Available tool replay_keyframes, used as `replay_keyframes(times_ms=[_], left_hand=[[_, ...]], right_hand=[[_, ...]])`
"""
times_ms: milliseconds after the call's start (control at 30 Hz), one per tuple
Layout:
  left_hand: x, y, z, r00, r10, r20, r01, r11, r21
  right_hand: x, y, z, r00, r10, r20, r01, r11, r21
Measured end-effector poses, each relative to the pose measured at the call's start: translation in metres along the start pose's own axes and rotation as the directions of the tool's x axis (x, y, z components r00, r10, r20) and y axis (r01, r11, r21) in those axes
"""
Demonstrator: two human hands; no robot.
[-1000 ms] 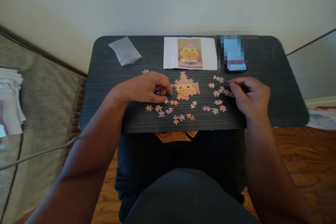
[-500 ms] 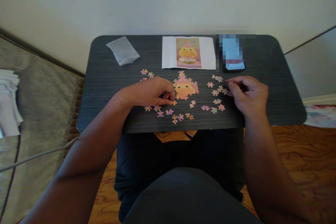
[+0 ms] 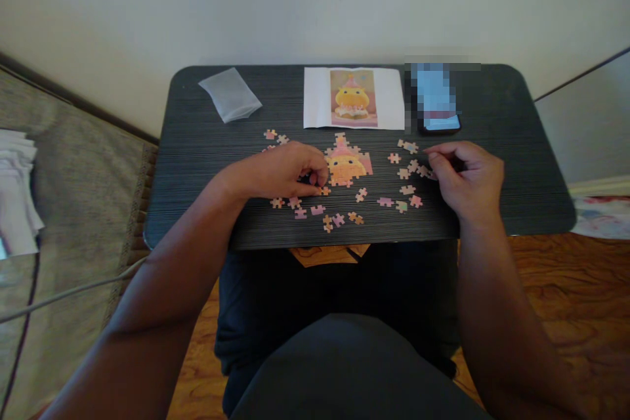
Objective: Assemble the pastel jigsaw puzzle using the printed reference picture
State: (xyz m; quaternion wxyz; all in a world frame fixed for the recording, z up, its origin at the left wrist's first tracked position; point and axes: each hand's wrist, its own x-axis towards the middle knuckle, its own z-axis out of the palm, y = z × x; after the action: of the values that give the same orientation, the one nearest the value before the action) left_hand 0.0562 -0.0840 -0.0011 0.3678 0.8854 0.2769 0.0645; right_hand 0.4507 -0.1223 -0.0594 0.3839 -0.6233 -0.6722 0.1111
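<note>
Near the table's middle lies a partly joined jigsaw puzzle with a yellow face and pink hat. My left hand is at its left, fingers curled, with thumb and forefinger closed at a small orange puzzle piece just below the joined part. To the right, my right hand rests beside several loose pieces, its thumb and forefinger drawn together; whether anything is between them is hidden. More loose pieces lie toward the front edge, and some at the left are partly covered by my left hand.
Behind the puzzle lies a white sheet with a printed picture of the same yellow figure. A clear plastic bag is at the back left, and a phone, mostly blurred out, at the back right. The dark table meets a pale wall.
Almost nothing differs. My hands keep their places, with at most a slight shift of the left fingers at the orange puzzle piece.
</note>
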Motion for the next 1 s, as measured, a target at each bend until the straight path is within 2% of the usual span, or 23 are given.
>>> replay_keyframes(times_ms=[133, 233, 367, 500, 633, 1000], left_hand=[[-0.0006, 0.0029, -0.0028, 1.000, -0.004, -0.010, 0.003, 1.000, -0.027], [-0.0033, 0.0051, -0.0054, 0.995, -0.079, -0.064, 0.074, 0.995, -0.070], [-0.0064, 0.0033, -0.0058, 0.956, -0.211, -0.205, 0.176, 0.969, -0.174], [-0.0043, 0.0004, -0.0018, 0.921, -0.280, -0.271, 0.228, 0.951, -0.208], [-0.0013, 0.0009, 0.0012, 0.917, -0.255, -0.307, 0.199, 0.959, -0.202], [-0.0019, 0.0019, -0.0007, 0.939, -0.233, -0.253, 0.162, 0.949, -0.271]], right_hand=[[0.0003, 0.0007, 0.0003, 1.000, -0.013, -0.010, 0.014, 1.000, 0.019], [0.0002, 0.0013, 0.0004, 1.000, -0.010, -0.009, 0.010, 0.999, 0.031], [0.0000, 0.0020, 0.0005, 1.000, -0.001, -0.005, 0.001, 0.999, 0.035], [-0.0003, 0.0020, 0.0007, 1.000, -0.006, -0.008, 0.006, 0.999, 0.035], [-0.0008, 0.0015, 0.0004, 1.000, -0.023, -0.008, 0.024, 0.999, 0.041], [-0.0008, 0.0019, 0.0008, 1.000, 0.002, -0.007, -0.001, 0.999, 0.035]])
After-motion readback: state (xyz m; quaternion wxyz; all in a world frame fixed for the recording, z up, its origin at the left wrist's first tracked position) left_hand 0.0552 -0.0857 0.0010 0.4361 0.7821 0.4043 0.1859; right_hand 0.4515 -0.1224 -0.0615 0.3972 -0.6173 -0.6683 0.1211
